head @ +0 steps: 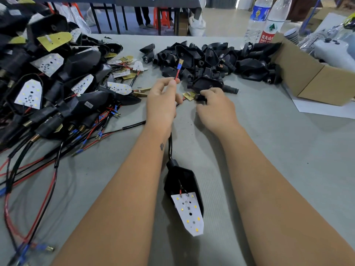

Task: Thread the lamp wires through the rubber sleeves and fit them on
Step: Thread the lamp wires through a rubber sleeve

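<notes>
While L fingers point(173, 83) pinch red wire point(177, 73); R fingers point(206, 95) grip rubber sleeve point(200, 97).

glossy black plastic lamp housing point(184, 181), matt cardboard box point(315, 81)

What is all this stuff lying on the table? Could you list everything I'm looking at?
Red wire: one, red with a blue and brass tip, pinched upright in the left hand.
Rubber sleeve: one, black, under the right hand's fingers.
Lamp housing: one, black, with a white LED board, between the forearms.
Assembled lamps pile: many, black and white with red and black wires, left.
Black housings heap: many, centre back.
Cardboard box: one, brown, right.
Water bottles: two, clear, back right.
Table: one, grey.
Left hand: pinches the wire.
Right hand: grips the sleeve.
</notes>
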The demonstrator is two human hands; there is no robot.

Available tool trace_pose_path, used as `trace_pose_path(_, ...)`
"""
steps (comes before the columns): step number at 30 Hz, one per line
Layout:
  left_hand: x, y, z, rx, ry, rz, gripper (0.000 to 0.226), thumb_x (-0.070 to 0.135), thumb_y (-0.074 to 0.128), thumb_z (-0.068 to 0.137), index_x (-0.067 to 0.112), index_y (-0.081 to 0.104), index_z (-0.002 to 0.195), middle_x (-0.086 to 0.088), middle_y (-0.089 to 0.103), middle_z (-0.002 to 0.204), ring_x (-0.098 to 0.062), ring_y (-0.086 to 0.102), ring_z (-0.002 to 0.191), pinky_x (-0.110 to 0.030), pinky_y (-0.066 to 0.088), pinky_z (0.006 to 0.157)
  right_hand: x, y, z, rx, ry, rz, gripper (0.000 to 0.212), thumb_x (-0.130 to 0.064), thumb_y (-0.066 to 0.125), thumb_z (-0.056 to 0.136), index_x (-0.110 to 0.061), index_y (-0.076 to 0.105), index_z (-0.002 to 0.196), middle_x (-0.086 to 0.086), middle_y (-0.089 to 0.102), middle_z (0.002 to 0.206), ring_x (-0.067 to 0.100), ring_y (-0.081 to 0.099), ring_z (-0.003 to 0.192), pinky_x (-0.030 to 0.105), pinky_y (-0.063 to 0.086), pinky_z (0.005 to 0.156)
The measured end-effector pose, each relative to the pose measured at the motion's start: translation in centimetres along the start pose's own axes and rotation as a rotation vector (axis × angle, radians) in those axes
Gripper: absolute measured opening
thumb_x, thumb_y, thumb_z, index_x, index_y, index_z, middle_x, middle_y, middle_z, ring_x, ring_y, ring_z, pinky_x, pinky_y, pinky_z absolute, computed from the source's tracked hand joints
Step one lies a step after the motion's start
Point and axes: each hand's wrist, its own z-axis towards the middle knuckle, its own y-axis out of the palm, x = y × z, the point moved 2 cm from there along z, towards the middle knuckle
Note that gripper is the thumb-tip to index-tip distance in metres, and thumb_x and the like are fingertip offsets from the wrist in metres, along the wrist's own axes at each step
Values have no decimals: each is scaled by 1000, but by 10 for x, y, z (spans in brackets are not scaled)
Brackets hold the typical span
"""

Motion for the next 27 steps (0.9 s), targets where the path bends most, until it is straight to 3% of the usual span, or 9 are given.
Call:
trace_pose_path(4, -3, 3, -4, 24, 24, 139, 24, 13, 48, 97, 23, 63, 81, 10, 54, 59, -2, 36, 41, -19, 29, 45, -1, 0, 0, 94, -35, 25, 37, -15, 58, 87, -21, 61, 123, 3, 48, 126, 26, 48, 116, 34, 38, 95)
trace_pose_path(8, -1, 3, -6, 28, 15, 129, 18, 11, 50, 92, 24, 60, 84, 10, 49, 50, -2, 34, 34, -15, 26, 36, -1, 0, 0, 80, -21, 89, 27, -17, 64, 85, -15, 56, 111, 5, 57, 111, 27, 51, 107, 33, 42, 86)
trace_pose_path(11, 1, 4, -9, 16, 36, 146, 14, 17, 58, 92, 25, 61, 81, 12, 47, 46, -2, 35, 37, -15, 28, 39, -4, -1, -2, 86, -11, 126, 17, -16, 62, 85, -18, 56, 100, 0, 63, 97, 25, 55, 98, 36, 47, 81)
trace_pose_path(15, 0, 5, -9, 26, -1, 155, 17, 17, 60, 88, 18, 58, 71, 9, 42, 54, -4, 30, 42, -18, 26, 41, -6, -7, -7, 126, 122, 640, 12, -10, 61, 81, -21, 60, 85, -7, 57, 71, 12, 54, 67, 27, 47, 61)
trace_pose_path(18, 1, 6, -10, 17, -19, 119, 9, 15, 57, 87, 13, 54, 78, 9, 38, 51, -4, 27, 37, -18, 22, 38, -10, -12, -7, 119, 219, 1089, 13, -8, 56, 89, -16, 65, 82, -3, 62, 64, 9, 53, 57, 19, 43, 54)
trace_pose_path(22, -2, 5, -6, -14, 9, 188, 20, 22, 57, 91, 15, 47, 74, 12, 29, 47, -6, 22, 39, -23, 20, 40, -13, -12, -6, 53, 334, 1590, 27, -26, 49, 102, -10, 56, 81, 3, 58, 69, 10, 54, 56, 21, 46, 51)
trace_pose_path(24, -3, 5, -5, -22, 30, 236, 27, 30, 57, 96, 16, 53, 73, 16, 35, 43, -2, 30, 40, -18, 27, 41, -10, -12, -6, -10, 356, 1656, 28, -36, 46, 102, -13, 54, 88, 1, 67, 78, 11, 62, 64, 22, 51, 56)
trace_pose_path(27, -5, 6, -5, -40, 49, 232, 26, 30, 58, 97, 16, 60, 75, 1, 57, 69, -12, 49, 64, -25, 41, 63, -11, -12, -6, -112, 300, 1658, 27, -39, 43, 103, -13, 49, 99, 6, 72, 100, 18, 66, 83, 27, 56, 67)
